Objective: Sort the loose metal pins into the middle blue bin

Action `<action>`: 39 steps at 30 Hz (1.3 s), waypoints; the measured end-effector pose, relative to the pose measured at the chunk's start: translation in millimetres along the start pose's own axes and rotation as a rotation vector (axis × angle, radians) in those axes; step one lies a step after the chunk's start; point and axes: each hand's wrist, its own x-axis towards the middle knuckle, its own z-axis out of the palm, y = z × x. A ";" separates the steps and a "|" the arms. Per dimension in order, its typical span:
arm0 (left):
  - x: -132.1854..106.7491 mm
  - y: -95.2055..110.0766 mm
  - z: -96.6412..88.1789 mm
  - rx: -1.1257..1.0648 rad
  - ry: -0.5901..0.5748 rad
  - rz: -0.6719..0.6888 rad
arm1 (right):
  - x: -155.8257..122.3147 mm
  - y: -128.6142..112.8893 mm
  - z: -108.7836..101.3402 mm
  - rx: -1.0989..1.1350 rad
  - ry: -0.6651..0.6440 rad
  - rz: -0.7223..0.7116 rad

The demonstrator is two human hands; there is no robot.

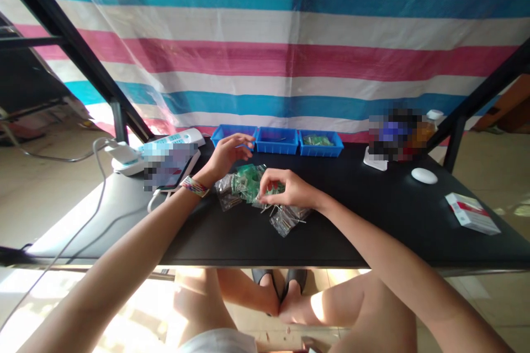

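My left hand [231, 155] is raised at the front of the left blue bin [219, 132], its fingers loosely stretched and apart, with nothing visible in them. Below it lies a pile of small clear and green plastic bags [247, 183] with thin metal pieces among them. My right hand [285, 188] is over the pile's right side, thumb and fingertips pinched together; whatever is between them is too small to make out. Several clear bags [285, 222] lie under and in front of this hand. The middle blue bin [276, 148] holds a thin piece, and the right blue bin [338, 146] holds green bags.
A power strip [192, 137] with a white plug [122, 151] and a phone-like device [176, 168] stand on the left of the black table [339, 237]. At right are a white oval object [424, 176], a small box [472, 213] and blurred items. A striped sheet [232, 55] hangs behind.
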 end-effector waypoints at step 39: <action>-1.9 -0.2 8.5 0.010 0.340 -0.017 | -0.9 11.7 -0.9 -0.410 0.359 -0.163</action>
